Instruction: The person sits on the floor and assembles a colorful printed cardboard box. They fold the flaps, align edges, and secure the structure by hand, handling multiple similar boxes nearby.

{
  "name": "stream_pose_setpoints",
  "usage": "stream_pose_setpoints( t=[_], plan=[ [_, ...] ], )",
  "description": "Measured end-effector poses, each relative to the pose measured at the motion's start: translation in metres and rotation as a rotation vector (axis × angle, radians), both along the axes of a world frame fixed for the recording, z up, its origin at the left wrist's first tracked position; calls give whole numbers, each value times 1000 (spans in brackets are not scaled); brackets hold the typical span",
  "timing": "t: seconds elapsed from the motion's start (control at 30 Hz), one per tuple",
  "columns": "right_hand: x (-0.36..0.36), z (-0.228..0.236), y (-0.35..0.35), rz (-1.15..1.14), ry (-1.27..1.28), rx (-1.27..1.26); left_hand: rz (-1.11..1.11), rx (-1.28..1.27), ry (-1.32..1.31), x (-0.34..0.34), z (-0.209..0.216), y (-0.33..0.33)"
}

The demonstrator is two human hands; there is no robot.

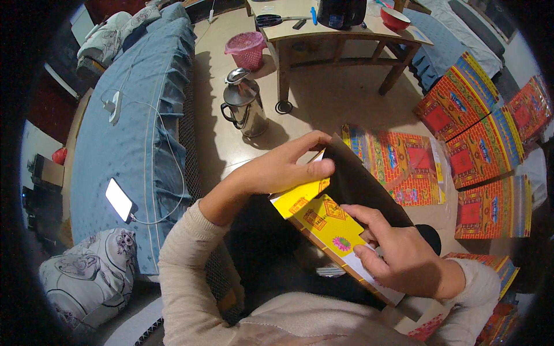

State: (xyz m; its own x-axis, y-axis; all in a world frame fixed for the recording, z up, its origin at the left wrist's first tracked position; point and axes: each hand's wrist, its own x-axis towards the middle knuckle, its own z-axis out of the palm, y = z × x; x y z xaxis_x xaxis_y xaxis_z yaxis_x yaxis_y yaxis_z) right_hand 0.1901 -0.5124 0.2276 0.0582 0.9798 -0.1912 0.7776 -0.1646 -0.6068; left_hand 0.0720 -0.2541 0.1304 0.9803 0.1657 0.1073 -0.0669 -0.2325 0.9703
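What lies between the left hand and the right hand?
In the head view, yellow printed paper with a pink flower lies between the left hand and the right hand.

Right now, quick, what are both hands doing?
Left hand: partly closed, holding the upper end of the yellow printed piece.
Right hand: partly curled, touching its right side; can't tell whether it's pinching.

No wording can be read with certainty. The yellow card [325, 232] bears small red marks, some framed in boxes, that resemble printed characters but are too small to make out. Blue marks show on the brick-patterned panels [482, 154] at the right; whether these are lettering cannot be told. The phone screen [118, 200] glares white.
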Motion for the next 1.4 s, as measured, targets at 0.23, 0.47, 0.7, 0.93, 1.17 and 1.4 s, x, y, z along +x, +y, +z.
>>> stream_pose_setpoints(
  t=[0.23,0.47,0.7,0.93,1.17,1.4],
  plan=[
    [-2,-2,6,316,-90,141,5,8,54,4,0,0],
    [-24,-16,6,571,-198,304,259,194,135,22,7,-5],
    [-14,1,27,257,20,99,410,552,32,21,-8,-5],
    [4,-11,52,267,-174,-15,467,719,228,17,18,-10],
    [7,-23,56,215,-152,-10,212,-13,310,-13,-5,8],
    [9,-16,53,195,-88,-99,205,-236,435,-18,-18,15]
  ],
)
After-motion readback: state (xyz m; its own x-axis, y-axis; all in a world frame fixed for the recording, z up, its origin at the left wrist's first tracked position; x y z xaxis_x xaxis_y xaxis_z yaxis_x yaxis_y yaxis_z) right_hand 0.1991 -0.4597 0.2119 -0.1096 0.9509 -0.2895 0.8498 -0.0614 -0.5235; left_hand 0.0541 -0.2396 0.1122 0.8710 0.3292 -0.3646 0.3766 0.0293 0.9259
